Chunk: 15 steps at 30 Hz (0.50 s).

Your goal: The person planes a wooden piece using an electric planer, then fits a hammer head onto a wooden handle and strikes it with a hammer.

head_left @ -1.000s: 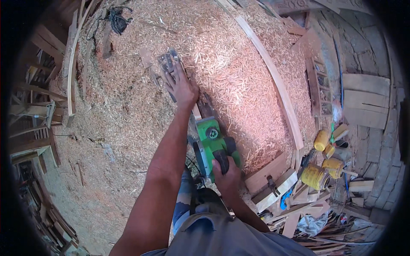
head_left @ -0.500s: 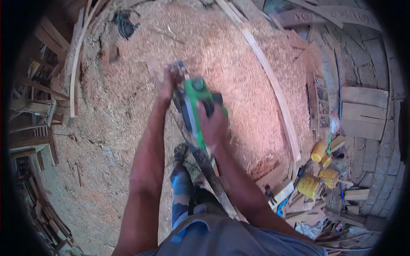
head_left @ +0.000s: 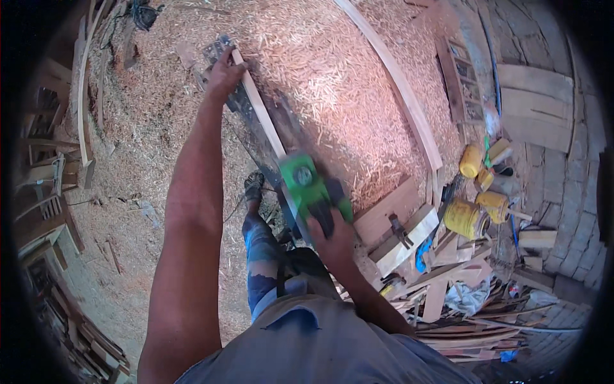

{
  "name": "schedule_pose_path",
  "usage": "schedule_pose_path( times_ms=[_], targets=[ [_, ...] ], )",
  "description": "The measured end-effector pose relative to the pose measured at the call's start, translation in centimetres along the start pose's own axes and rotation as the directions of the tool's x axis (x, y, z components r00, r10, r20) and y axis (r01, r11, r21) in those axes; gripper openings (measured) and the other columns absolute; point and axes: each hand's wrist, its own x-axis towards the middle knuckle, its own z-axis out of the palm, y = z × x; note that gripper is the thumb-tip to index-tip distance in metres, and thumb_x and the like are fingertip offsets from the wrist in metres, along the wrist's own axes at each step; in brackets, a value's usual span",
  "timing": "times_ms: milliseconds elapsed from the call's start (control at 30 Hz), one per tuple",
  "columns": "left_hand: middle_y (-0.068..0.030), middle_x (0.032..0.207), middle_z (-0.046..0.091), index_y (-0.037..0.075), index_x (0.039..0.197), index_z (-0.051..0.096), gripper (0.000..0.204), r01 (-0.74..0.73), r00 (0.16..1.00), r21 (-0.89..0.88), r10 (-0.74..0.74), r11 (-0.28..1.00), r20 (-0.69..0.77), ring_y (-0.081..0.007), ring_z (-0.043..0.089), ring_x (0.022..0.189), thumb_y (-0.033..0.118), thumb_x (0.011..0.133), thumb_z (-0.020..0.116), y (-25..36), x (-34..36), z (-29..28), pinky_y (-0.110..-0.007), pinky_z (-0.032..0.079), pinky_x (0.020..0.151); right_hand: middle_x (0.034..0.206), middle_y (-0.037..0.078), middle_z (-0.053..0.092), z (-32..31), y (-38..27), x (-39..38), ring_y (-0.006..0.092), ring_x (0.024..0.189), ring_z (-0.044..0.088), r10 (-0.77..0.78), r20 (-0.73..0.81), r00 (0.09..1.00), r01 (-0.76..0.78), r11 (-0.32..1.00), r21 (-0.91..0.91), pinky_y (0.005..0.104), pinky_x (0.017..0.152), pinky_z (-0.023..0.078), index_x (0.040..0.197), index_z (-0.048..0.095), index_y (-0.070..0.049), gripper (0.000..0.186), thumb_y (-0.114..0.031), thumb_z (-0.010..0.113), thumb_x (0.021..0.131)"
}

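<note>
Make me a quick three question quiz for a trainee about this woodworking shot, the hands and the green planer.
1. True or false: the right hand holds the green power planer.
2. What does the left hand have its grip on? A) a yellow can B) the far end of the wooden strip C) a hammer
3. Fill in: the floor around the work is covered in wood ____.

Key: 1 true; 2 B; 3 shavings.
</note>
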Motion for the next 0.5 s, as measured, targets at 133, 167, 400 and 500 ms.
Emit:
schedule_pose_path(
  times_ms=[133,167,400,500],
  targets=[
    [-0.0192,0.127,0.064,0.005,0.146,0.045,0.072,-0.073,0.996,0.122,0.080,0.990,-0.050,-0.0262,0.062,0.114,0.022,0.084,0.077,-1.2,1.6,-0.8,-0.033,0.048,0.097,0.070,0.015,0.064,-1.1,5.7,-7.3,0.0337,0.060,0.064,0.002,-0.068,0.998,-0.003,1.000,-0.013,0.0424,0.057,0.049,0.095,0.060,-0.003,0.028,-0.025,0.074,0.086],
    [-0.0193,0.127,0.064,0.005,0.145,0.045,0.072,-0.093,0.994,0.104,0.099,0.990,-0.051,-0.0265,0.062,0.113,0.023,0.084,0.077,-2.0,2.4,-1.8,-0.033,0.048,0.097,0.070,0.014,0.063,-0.4,6.7,-7.8,0.0327,0.060,0.064,-0.002,-0.093,0.996,-0.001,0.999,-0.040,0.0411,0.056,0.049,0.093,0.060,-0.003,0.027,-0.025,0.074,0.085],
    [-0.0200,0.128,0.063,0.006,0.144,0.047,0.071,-0.025,1.000,0.030,0.026,0.999,-0.013,-0.0260,0.063,0.111,0.025,0.083,0.078,-1.5,1.3,0.7,-0.035,0.048,0.097,0.068,0.013,0.061,0.7,3.3,-3.6,0.0276,0.060,0.062,0.109,-0.105,0.988,-0.109,0.994,0.006,0.0383,0.057,0.048,0.091,0.060,-0.003,0.027,-0.024,0.075,0.086],
    [-0.0194,0.128,0.064,0.008,0.144,0.049,0.070,-0.107,0.992,0.014,0.107,0.994,-0.071,-0.0265,0.061,0.115,0.026,0.082,0.078,-3.8,2.4,-1.6,-0.036,0.045,0.101,0.068,0.012,0.060,2.3,1.1,-0.9,0.0274,0.060,0.062,-0.003,-0.124,0.992,-0.004,0.999,-0.055,0.0377,0.057,0.048,0.093,0.061,-0.002,0.026,-0.025,0.074,0.088]
  ],
)
